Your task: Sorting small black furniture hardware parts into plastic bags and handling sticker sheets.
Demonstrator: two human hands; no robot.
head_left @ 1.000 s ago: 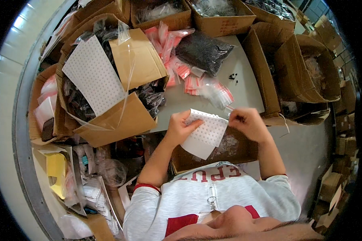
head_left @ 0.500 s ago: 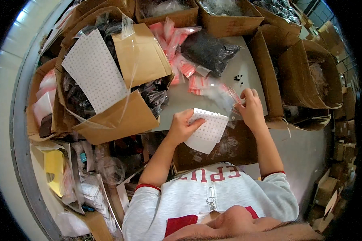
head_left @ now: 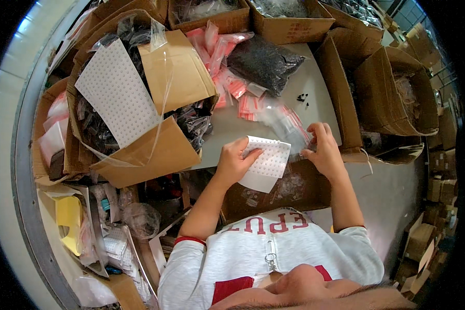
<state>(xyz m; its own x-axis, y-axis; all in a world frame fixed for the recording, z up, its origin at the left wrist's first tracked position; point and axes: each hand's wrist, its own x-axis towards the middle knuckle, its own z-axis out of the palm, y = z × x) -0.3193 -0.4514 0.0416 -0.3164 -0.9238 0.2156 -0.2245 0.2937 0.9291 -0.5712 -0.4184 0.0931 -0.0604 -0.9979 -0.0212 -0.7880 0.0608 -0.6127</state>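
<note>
— Right hand [head_left: 325,154]: slightly lower than half a second ago. Left hand [head_left: 234,162]?
— Clamped on sheet [head_left: 268,160], above box [head_left: 316,187]; steady, flat hold should serve best.
— Right fingers?
— Thumb and forefinger apart by clear bags [head_left: 287,128]; grip, cannot tell.
— Beyond?
— Black bag [head_left: 266,64], on table [head_left: 323,111].

The right of the hands [head_left: 324,151] has moved away from the white sheet [head_left: 267,161] toward the clear bags [head_left: 285,127].
</note>
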